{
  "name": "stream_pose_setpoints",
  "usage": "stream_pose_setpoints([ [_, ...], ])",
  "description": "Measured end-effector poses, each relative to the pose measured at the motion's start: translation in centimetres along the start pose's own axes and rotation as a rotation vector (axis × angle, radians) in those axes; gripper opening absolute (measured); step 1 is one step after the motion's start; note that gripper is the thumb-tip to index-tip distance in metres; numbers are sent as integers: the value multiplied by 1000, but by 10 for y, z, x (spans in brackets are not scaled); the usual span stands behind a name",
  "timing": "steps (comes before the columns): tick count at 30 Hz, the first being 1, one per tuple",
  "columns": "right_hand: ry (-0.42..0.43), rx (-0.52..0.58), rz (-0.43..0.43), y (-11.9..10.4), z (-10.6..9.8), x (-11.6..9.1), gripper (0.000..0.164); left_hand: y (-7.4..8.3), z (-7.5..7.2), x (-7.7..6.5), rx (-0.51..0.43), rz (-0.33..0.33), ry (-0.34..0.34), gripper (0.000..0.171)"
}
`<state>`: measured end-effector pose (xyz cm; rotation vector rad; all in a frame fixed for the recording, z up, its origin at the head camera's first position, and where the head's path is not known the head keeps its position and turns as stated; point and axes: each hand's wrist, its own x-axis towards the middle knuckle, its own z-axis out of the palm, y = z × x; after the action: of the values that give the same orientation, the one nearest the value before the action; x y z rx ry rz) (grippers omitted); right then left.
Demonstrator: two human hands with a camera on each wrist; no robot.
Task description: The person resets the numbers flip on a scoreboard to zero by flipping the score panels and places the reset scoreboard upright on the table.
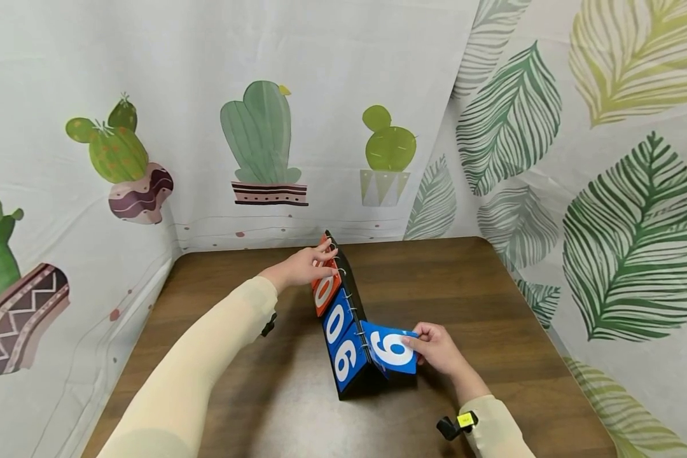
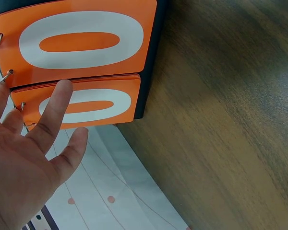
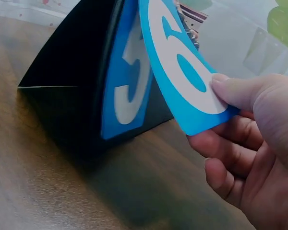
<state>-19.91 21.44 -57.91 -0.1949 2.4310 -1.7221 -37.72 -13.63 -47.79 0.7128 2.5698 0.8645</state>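
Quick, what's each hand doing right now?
Left hand: open, fingers spread by orange rectangular cards with white zeros.
Right hand: closed, pinching a blue rectangular card with a white 6.

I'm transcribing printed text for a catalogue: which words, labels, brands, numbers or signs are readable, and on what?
"0": upper glossy orange rectangular card, left wrist view
"0": lower orange card
"0": glossy blue rectangular card
"6", apparently: near-end blue card
"6": lifted blue card, pinched by the right hand
Uncertain digit, partly hidden: blue card behind it
Too small: yellow label at the right wrist
No words or brands legible.
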Motion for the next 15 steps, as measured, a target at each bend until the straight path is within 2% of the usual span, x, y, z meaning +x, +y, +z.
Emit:
stream_pose_setpoints([
  [8, -43, 30, -54, -2, 3, 1, 30, 1, -1, -1, -2, 5, -2, 72],
  [12, -63, 64, -19, -3, 1, 2, 32, -2, 0, 0, 5, 11, 1, 72],
  [15, -93, 183, 33, -3, -2, 0, 31, -3, 0, 1, 8, 16, 5, 71],
])
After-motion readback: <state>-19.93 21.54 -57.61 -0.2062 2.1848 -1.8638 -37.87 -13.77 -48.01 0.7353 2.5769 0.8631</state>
